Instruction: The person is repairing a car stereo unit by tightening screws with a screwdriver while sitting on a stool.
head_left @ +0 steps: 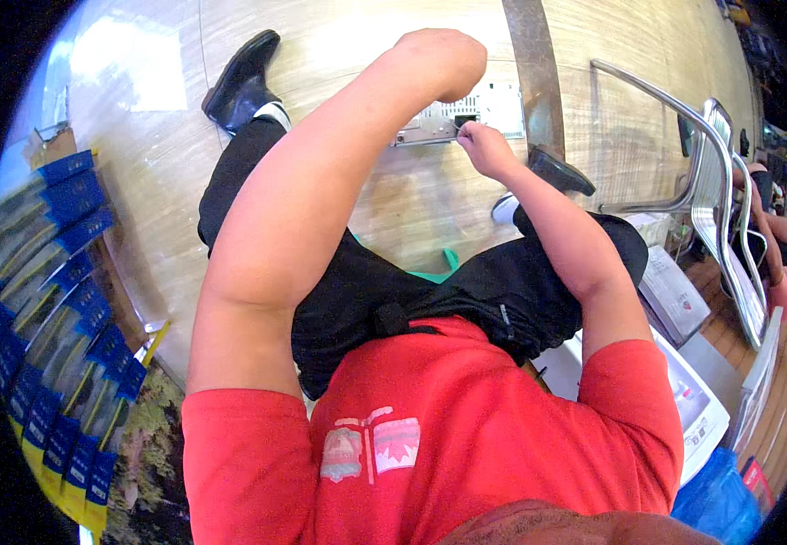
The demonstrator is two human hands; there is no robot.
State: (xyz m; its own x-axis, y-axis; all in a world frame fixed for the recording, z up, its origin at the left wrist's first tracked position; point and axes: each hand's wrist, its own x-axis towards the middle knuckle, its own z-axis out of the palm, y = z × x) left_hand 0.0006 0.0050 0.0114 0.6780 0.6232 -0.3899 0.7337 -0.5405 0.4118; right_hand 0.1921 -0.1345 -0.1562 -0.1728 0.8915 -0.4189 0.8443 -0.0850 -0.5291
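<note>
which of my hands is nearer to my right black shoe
Right. The right hand is just left of the right black shoe, at the perforated metal panel's near edge; the left hand is farther away, up and left, by the panel's far side.

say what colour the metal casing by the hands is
The metal casing is pale silver-grey with dark holes, best seen in the head view.

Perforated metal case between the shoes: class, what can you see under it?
Pale floor shows around the perforated metal case; whatever lies directly under it is covered. The left hand and forearm also block part of the view.
</note>
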